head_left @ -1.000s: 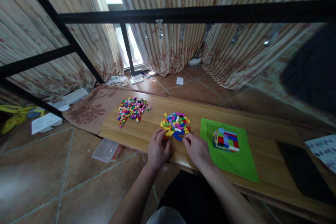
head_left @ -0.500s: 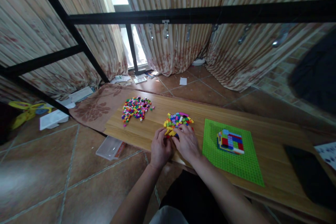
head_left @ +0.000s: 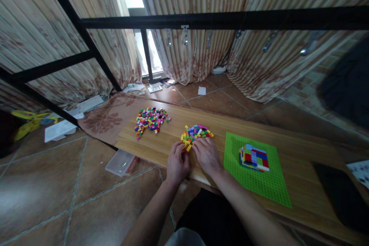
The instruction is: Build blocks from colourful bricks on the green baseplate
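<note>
My left hand is at the near side of a pile of larger toy bricks, its fingers curled beside some yellow bricks. What lies within those fingers, if anything, is hidden. My right hand reaches over the pile's near right side, fingers extended loosely down onto the bricks. To the right lies a green baseplate. On it stands a small block-shaped build of red, blue, white and yellow bricks, with a gap in its top.
A heap of tiny colourful bricks lies at the left on the wooden table. A black flat object rests at the right end. Below the table's near edge is a clear plastic box on the tiled floor. A black metal rail crosses behind.
My right hand has drawn slightly back from the yellow bricks, showing more of them between the hands. My left hand stays close to the same spot. The view has shifted slightly.
</note>
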`<state>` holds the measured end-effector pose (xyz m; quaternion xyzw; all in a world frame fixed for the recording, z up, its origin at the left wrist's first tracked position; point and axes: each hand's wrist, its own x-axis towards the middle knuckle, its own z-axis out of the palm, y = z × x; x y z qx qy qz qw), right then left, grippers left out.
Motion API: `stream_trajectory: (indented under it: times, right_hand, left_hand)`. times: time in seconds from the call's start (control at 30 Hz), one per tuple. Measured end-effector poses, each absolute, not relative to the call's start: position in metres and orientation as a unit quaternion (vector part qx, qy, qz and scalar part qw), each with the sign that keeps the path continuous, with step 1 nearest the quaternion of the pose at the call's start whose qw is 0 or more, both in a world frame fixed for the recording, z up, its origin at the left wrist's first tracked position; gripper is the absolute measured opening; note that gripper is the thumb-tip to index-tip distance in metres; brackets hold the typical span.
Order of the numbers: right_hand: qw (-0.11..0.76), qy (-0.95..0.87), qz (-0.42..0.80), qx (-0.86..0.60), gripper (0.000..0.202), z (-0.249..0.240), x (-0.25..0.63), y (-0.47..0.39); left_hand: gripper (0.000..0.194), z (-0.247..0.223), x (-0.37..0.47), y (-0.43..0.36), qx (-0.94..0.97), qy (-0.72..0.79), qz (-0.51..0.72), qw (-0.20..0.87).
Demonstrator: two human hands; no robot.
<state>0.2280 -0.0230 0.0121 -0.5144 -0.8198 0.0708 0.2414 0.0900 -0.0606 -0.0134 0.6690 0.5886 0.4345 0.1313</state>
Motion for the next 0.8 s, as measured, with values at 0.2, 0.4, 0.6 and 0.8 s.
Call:
stream_trajectory:
  times: [0.2, 0.4, 0.6, 0.8]
  right_hand:
    - [0.379, -0.735, 0.178, -0.534, 0.026, 0.018, 0.225, -0.031]
    - [0.535, -0.382, 0.548, -0.518, 0.04, 0.023, 0.225, -0.066]
    - [0.562, -0.201, 0.684, -0.419, 0.04, 0.036, 0.242, -0.092]
    - [0.566, -0.21, 0.685, -0.408, 0.038, 0.04, 0.256, -0.1]
  left_hand:
    - [0.03, -0.014, 0.09, -0.06, 0.676, 0.587, 0.43, 0.117]
    - [0.028, -0.009, 0.091, -0.06, 0.677, 0.59, 0.425, 0.113]
    - [0.027, -0.008, 0.09, -0.06, 0.686, 0.583, 0.424, 0.101]
    - [0.026, -0.01, 0.09, -0.058, 0.681, 0.59, 0.426, 0.086]
